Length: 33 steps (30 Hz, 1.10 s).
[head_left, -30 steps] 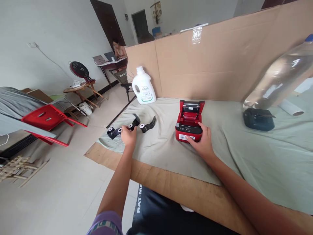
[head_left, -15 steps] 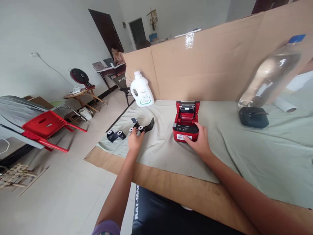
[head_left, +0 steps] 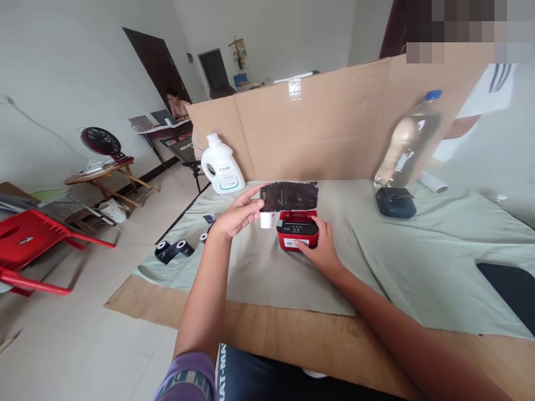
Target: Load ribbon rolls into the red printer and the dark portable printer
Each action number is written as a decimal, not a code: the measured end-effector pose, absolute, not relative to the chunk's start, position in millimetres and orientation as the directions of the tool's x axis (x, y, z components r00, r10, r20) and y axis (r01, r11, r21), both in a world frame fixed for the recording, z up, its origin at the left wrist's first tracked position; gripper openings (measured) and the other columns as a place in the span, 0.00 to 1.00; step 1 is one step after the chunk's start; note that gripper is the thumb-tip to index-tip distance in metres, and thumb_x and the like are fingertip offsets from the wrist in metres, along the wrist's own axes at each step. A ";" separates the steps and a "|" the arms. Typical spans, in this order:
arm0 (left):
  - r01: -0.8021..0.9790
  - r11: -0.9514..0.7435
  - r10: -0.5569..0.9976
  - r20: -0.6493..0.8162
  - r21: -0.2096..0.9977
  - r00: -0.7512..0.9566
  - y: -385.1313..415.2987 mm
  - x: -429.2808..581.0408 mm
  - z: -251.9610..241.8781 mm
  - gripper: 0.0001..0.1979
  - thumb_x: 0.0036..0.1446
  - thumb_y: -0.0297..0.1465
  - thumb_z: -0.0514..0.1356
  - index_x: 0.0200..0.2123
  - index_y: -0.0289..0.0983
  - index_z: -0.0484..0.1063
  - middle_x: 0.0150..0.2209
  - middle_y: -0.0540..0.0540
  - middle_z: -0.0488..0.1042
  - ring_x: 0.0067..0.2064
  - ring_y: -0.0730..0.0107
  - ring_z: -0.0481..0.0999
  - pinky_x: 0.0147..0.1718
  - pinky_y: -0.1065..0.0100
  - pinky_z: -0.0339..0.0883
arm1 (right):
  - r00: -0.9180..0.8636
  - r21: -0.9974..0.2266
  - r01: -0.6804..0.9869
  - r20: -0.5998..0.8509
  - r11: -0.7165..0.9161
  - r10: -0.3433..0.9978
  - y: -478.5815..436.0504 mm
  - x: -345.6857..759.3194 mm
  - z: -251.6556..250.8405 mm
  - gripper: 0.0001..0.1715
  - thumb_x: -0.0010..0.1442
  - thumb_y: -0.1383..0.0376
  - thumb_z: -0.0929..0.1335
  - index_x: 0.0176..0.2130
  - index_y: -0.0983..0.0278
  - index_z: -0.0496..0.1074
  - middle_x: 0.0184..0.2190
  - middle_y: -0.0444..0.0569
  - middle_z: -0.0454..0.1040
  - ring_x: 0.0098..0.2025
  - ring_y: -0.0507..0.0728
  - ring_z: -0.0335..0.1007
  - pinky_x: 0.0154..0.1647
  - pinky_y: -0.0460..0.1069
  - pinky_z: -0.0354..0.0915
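My left hand (head_left: 239, 216) is closed on a dark printer ribbon (head_left: 289, 196), held up with its film stretched out to the right. A white core end hangs below the film. Behind and below it stands a small red label printer (head_left: 297, 236) with a black top panel. The ribbon hides most of its raised lid. My right hand (head_left: 324, 248) grips the printer's front right corner, thumb on the front label and fingers along the side. On the cloth to the left lie more dark ribbon rolls (head_left: 173, 252), partly hidden by my left wrist.
A cardboard wall (head_left: 309, 139) closes off the back. Before it stand a white jug (head_left: 223, 167) and a clear bottle (head_left: 407, 147) behind a black case (head_left: 395, 203). A dark flat object (head_left: 510, 289) lies at right. A person's white sleeve (head_left: 493, 92) shows beyond the cardboard.
My left hand has lifted a ribbon off the cloth and carried it right, in front of the printer's lid. My right hand stays on the printer. The view has turned somewhat right.
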<state>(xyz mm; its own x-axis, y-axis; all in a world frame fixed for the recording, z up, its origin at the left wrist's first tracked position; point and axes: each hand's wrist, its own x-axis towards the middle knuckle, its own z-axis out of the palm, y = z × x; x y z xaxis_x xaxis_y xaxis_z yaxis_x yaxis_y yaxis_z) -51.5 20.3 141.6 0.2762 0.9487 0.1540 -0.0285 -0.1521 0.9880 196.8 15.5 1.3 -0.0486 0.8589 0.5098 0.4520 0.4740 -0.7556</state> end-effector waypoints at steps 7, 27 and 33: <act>0.294 -0.345 0.843 0.157 0.891 0.514 78.1 15.8 123.0 0.27 0.56 0.36 0.65 0.59 0.40 0.69 0.37 0.47 0.77 0.35 0.68 0.76 0.36 0.67 0.70 | -0.064 -0.742 0.461 0.520 0.487 0.852 21.2 197.6 -10.0 0.44 0.54 0.52 0.75 0.64 0.58 0.59 0.55 0.57 0.66 0.58 0.68 0.64 0.60 0.68 0.64; 0.341 -0.467 0.822 0.259 0.816 0.507 85.6 46.2 88.5 0.24 0.57 0.26 0.60 0.57 0.44 0.65 0.43 0.49 0.77 0.48 0.64 0.79 0.51 0.63 0.70 | -0.066 -0.808 0.449 0.396 0.381 0.916 16.0 198.4 -7.6 0.52 0.52 0.53 0.76 0.68 0.56 0.54 0.61 0.58 0.64 0.62 0.70 0.62 0.63 0.68 0.61; 0.466 -0.494 0.822 0.221 0.734 0.525 83.9 26.6 101.8 0.29 0.57 0.26 0.59 0.63 0.43 0.68 0.44 0.47 0.78 0.41 0.65 0.78 0.46 0.64 0.71 | -0.062 -0.792 0.455 0.428 0.407 0.902 15.9 199.2 -8.8 0.54 0.53 0.52 0.76 0.69 0.57 0.52 0.63 0.59 0.61 0.65 0.71 0.58 0.65 0.69 0.60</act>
